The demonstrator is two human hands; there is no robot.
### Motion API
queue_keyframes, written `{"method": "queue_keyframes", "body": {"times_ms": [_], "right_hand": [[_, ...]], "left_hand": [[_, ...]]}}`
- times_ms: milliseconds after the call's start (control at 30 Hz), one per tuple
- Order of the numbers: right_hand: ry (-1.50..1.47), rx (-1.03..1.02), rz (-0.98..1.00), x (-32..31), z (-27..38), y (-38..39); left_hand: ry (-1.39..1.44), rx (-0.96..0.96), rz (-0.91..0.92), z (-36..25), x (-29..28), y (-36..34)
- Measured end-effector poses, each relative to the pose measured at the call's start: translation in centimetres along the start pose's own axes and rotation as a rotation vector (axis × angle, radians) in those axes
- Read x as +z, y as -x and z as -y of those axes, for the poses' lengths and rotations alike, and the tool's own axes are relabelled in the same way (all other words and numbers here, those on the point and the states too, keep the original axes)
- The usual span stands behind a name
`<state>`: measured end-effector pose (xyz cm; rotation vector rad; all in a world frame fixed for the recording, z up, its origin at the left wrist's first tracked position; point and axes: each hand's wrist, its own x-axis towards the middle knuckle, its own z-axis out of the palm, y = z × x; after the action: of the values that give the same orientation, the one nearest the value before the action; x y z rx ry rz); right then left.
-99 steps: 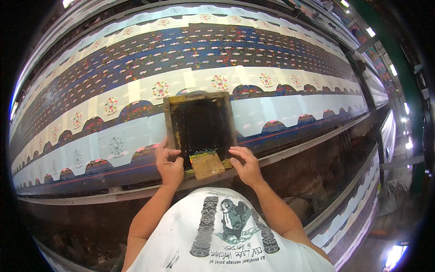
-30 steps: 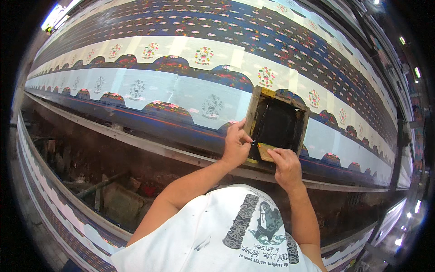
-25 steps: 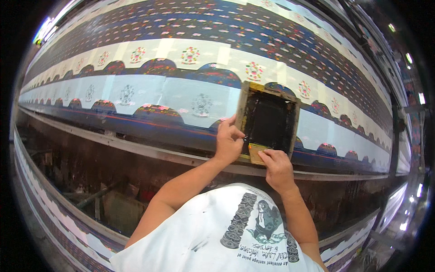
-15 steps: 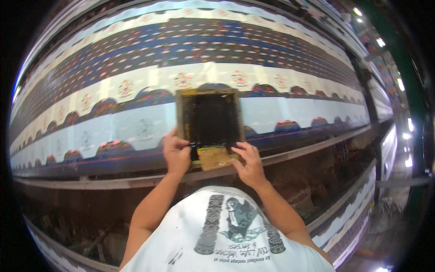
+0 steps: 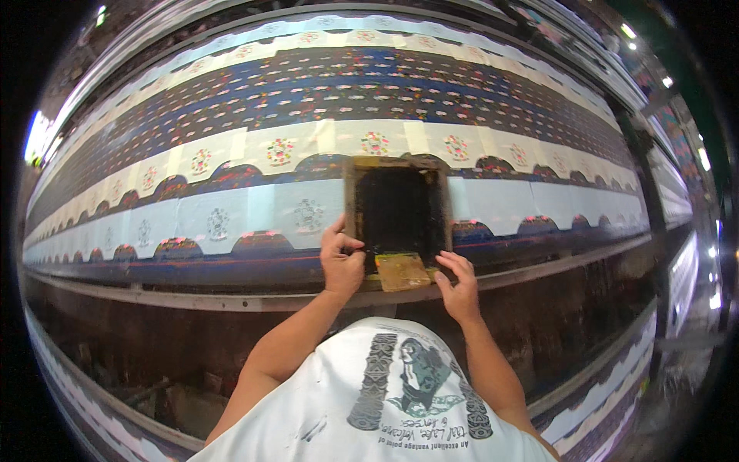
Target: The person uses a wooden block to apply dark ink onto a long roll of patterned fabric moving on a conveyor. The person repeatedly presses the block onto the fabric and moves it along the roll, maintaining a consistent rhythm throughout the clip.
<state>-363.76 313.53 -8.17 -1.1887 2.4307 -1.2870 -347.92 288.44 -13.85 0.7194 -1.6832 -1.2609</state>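
Observation:
Both my hands hold a rectangular screen-printing frame (image 5: 396,199) with worn wooden edges and a dark mesh. It is over the light blue scalloped band of the printed cloth (image 5: 185,215). My left hand (image 5: 342,260) pinches the frame's near left corner, thumb pointing inward. At the near right corner, my right hand (image 5: 458,286) has its fingers curled at the rim beside a flat yellow-brown squeegee-like block (image 5: 402,272). That block lies tilted across the frame's near end. Whether the frame touches the cloth or hovers just above it, I cannot tell.
The cloth covers a long sloping table, with cream, dark patterned and blue bands and several small printed motifs. A metal rail (image 5: 192,300) runs along the near edge. Beneath it is a dark gap, then another cloth-covered surface (image 5: 593,431). A dark post (image 5: 639,162) stands right.
The frame, the block and both hands have shifted right along the cloth, and the view has shifted too. My grip looks the same.

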Motion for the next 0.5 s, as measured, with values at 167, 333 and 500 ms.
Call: {"method": "queue_keyframes", "body": {"times_ms": [167, 333, 500], "right_hand": [[0.034, -0.059, 0.041, -3.1, -2.4, -0.1], [0.128, -0.281, 0.137, -3.8, -0.9, -1.2], [0.235, -0.472, 0.285, -2.5, 2.0, -3.1]], "left_hand": [[0.007, -0.067, -0.003, -0.3, 3.5, 0.8], [0.021, -0.109, -0.002, 0.0, 4.1, 0.9], [0.008, -0.155, -0.014, 0.9, 4.3, 1.1]]}}
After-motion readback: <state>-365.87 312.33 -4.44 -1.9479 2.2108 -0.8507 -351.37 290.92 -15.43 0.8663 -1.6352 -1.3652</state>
